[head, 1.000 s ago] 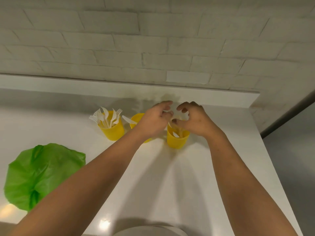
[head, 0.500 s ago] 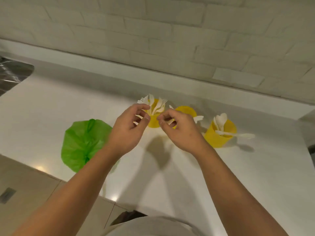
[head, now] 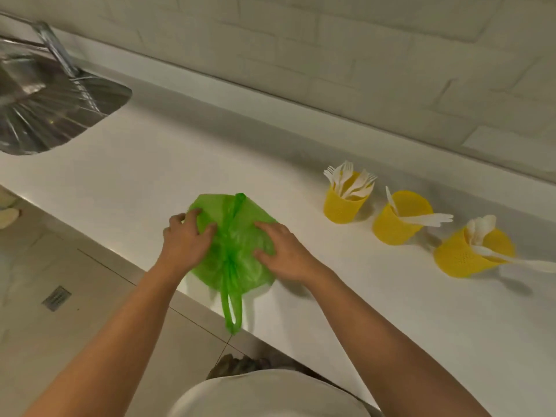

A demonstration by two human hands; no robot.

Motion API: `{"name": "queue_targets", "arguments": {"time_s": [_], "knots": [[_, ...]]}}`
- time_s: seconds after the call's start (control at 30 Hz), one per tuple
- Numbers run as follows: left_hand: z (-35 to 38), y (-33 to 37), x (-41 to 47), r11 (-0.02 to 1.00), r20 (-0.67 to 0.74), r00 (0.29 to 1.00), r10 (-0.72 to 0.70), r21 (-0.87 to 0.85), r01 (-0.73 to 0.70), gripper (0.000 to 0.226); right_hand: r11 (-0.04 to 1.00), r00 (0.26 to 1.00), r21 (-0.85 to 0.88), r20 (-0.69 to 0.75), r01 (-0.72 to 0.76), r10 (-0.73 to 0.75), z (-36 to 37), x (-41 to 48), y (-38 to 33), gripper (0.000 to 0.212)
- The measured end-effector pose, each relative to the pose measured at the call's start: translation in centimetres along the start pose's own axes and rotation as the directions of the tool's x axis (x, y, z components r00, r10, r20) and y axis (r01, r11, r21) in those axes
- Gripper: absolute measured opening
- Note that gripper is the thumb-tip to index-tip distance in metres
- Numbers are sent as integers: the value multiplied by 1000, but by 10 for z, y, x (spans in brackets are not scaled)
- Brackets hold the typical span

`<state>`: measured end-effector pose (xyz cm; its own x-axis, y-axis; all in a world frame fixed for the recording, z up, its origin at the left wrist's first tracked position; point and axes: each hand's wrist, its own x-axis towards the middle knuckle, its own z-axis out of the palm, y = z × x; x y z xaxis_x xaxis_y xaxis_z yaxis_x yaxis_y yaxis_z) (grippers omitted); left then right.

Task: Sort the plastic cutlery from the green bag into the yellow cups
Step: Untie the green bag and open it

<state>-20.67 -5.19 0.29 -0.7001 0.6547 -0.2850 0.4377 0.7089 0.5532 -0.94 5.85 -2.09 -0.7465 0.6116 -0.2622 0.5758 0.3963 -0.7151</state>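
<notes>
A steel sink sits far left in the white worktop. Two hands, left and right, rest open-palmed (no closed grip) on one flattened green bag. Rightward stand three yellow cups holding white cutlery.

One head-worn wide-angle camera is looking forward and steeply down along a white counter, close above both forearms. It is facing a brick wall at a slant, taking in a sink at far left, seemingly motion-blurred, and floor tiles below the counter's near edge
</notes>
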Motion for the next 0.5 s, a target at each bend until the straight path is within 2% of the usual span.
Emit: {"name": "queue_targets", "arguments": {"time_s": [0.07, 0.13, 0.27, 0.4, 0.5], "knots": [[3, -9, 5, 997, 75, 996, -37, -65, 42, 60, 1000, 1000, -6, -2, -1, 1, 8, 2, 3, 67], [9, -11, 5, 994, 102, 995, 2, -109, 9, 60, 1000, 1000, 13, -21, -10, 11, 12, 0, 7, 63], [18, -5, 4, 991, 129, 989, 70, -120, -54, 64, 998, 995, 45, -90, -49, 52, 10, -13, 18, 57], [30, 8, 0, 991, 204, 972, 116, -94, -99, 81, 991, 981, 48, -142, -123, 129, 1, -36, 31, 57], [47, 28, -7, 986, 272, 949, 160, -88, -141, 70, 978, 959, 61, -195, -199, 207, -13, -56, 45, 54]]}}
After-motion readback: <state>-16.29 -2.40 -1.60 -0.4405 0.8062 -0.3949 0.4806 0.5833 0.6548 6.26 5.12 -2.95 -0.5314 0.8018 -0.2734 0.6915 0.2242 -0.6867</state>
